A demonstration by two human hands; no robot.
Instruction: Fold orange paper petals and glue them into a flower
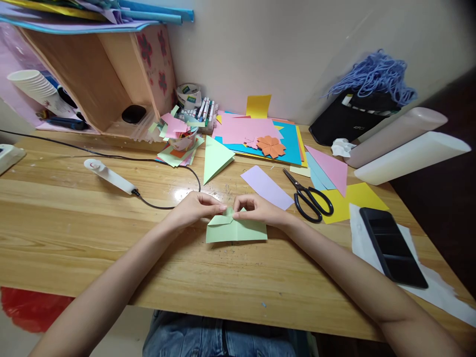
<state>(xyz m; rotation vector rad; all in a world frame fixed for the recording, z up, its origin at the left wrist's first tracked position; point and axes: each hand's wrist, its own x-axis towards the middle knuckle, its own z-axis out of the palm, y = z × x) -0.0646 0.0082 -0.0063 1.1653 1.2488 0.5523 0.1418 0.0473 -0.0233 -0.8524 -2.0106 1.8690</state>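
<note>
A light green sheet of folded paper (236, 231) lies on the table in front of me, with a crease down its middle and its top corners folded in. My left hand (199, 207) pinches the upper left of the paper, fingers closed. Across from it, my right hand (256, 208) is closed on the upper right part, thumb and fingertips near the centre crease. The fingers cover some of the upper folds. Beyond the hands stands a light green folded paper triangle (216, 159). A lilac paper rectangle (267, 187) lies just past my right hand.
Black-handled scissors (308, 196) lie right of the lilac paper. Further right is a black phone (393, 247) on white tissue. A white corded device (109, 176) lies left. Coloured papers, an orange paper flower (271, 147) and a cup of scraps (182, 139) are at the back.
</note>
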